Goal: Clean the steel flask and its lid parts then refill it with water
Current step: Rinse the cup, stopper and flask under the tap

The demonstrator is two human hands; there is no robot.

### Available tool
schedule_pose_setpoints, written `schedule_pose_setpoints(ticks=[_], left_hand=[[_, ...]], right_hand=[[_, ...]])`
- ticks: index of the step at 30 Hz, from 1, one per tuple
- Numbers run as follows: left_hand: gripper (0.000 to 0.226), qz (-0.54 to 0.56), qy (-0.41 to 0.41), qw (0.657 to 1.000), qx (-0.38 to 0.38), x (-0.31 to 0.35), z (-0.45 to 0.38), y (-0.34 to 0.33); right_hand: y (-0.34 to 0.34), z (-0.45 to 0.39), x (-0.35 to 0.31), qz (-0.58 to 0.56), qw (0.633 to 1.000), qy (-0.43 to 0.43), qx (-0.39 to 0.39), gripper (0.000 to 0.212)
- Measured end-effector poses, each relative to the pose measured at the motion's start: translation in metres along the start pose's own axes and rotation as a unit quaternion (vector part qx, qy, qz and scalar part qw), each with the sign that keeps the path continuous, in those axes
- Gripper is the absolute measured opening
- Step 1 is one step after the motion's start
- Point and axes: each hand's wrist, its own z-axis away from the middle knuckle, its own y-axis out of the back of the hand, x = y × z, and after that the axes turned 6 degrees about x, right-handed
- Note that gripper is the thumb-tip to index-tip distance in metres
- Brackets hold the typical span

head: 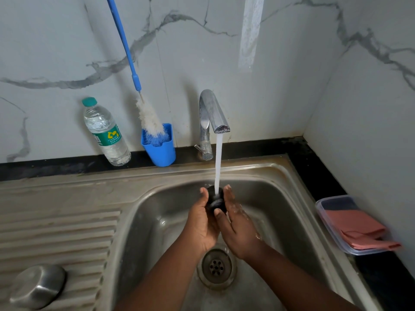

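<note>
Both hands are meeting over the middle of the sink (280, 182), under water that is running from the tap (212, 113). Between them sits a small black lid part (215, 202), which the stream is striking on top. The left hand (201, 223) is cupping it from the left, fingers curled round it. The right hand (235, 223) is pressing against its right side with fairly straight fingers, the thumb lying on the part's near face. Below the hands, the drain (216, 267) is showing in the basin floor.

A steel cup (38, 286) is lying upside down at the near left corner of the ribbed drainboard. Along the back ledge a water bottle (105, 133) is standing left of a blue holder (160, 147) with a brush (149, 118) leaning in it. On the right ledge a clear box (332, 221) is holding a pink cloth (359, 230).
</note>
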Motion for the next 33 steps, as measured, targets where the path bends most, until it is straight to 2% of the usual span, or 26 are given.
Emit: schedule_pose_setpoints(ticks=[3, 6, 9, 12, 14, 18, 21, 24, 25, 27, 29, 33], left_hand=[[0.049, -0.021, -0.007, 1.000, 0.015, 0.000, 0.004, -0.004], [0.053, -0.015, 0.020, 0.999, 0.032, 0.002, 0.003, -0.006], [0.048, 0.006, 0.028, 0.999, 0.038, 0.003, 0.001, -0.005], [0.032, 0.011, 0.029, 0.999, 0.041, 0.003, 0.002, -0.003], [0.036, 0.021, 0.043, 0.998, 0.048, 0.002, 0.002, -0.004], [0.044, 0.003, 0.053, 0.996, 0.072, -0.001, 0.001, -0.006], [0.037, 0.009, 0.054, 0.997, 0.053, -0.001, 0.000, -0.006], [0.037, 0.023, 0.054, 0.997, 0.044, 0.001, -0.001, -0.005], [0.042, 0.027, 0.057, 0.997, 0.043, 0.001, -0.001, -0.003], [0.067, 0.032, 0.076, 0.996, 0.030, 0.002, 0.001, -0.002], [0.082, 0.017, 0.079, 0.997, -0.001, 0.003, -0.001, -0.001], [0.059, 0.047, 0.078, 0.995, -0.045, 0.009, -0.001, -0.003]], right_hand=[[0.002, -0.001, -0.006, 0.010, 1.000, 0.022, -0.015, 0.069], [0.005, 0.001, -0.003, 0.049, 0.996, 0.073, -0.025, 0.068], [0.001, 0.005, 0.002, 0.091, 0.988, 0.124, -0.007, 0.064], [-0.003, 0.005, 0.001, 0.028, 0.998, 0.050, 0.026, 0.070], [-0.002, 0.005, -0.001, 0.012, 1.000, 0.002, -0.003, 0.075], [-0.002, 0.006, -0.008, 0.038, 0.998, 0.038, -0.027, 0.068], [-0.003, 0.007, -0.006, 0.029, 0.998, 0.056, -0.007, 0.062], [-0.001, 0.009, -0.002, -0.005, 1.000, 0.018, 0.000, 0.062], [-0.001, 0.008, -0.002, -0.011, 1.000, 0.010, 0.005, 0.068], [-0.002, 0.007, -0.002, -0.006, 1.000, 0.012, 0.017, 0.081], [-0.002, 0.005, -0.002, 0.001, 0.999, 0.020, 0.029, 0.079], [0.001, 0.002, 0.002, -0.010, 0.999, 0.031, 0.036, 0.071]])
